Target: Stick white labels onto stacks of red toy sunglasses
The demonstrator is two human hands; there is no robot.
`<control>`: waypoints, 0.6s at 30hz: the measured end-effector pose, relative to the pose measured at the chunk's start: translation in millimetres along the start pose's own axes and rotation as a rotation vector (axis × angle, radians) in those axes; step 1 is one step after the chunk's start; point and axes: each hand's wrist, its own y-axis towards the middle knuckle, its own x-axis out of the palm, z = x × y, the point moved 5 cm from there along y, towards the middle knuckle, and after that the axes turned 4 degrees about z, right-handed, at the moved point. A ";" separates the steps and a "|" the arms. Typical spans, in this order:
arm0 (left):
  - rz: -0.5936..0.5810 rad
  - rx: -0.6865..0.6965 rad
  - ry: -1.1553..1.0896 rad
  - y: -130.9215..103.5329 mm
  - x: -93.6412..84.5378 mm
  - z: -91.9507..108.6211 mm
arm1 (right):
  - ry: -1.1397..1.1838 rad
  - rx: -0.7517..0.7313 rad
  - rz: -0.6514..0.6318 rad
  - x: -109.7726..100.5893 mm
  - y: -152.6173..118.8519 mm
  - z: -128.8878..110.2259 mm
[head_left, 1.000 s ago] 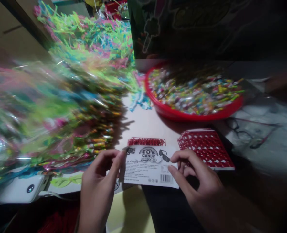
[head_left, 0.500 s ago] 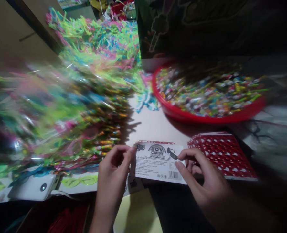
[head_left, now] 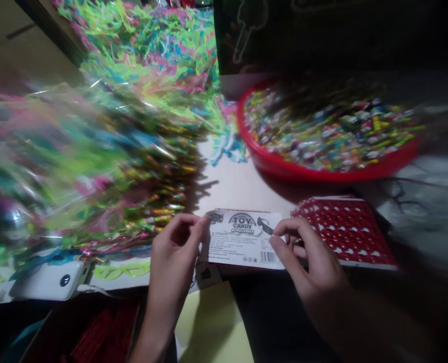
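Two hands, left hand (head_left: 174, 252) and right hand (head_left: 307, 262), pinch a white printed "Toy Candy" paper label (head_left: 242, 238); the round red candy-filled plastic tray (head_left: 284, 169) at one o'clock could be knocked if either jerks.

Red candy bowl (head_left: 315, 174) (full), power bank (head_left: 48, 285)
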 end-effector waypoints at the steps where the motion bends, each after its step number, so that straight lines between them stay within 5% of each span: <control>1: 0.001 0.000 0.002 -0.1 -0.1 0.2 | 0.006 -0.004 -0.002 0.4 0.3 0.2; 10: 0.005 -0.001 0.004 -0.1 0.0 -0.4 | -0.057 -0.096 0.018 2.0 -0.4 -1.9; 18: 0.010 0.003 0.005 0.9 -0.8 -3.4 | -0.042 -0.004 0.029 2.5 -3.3 -2.8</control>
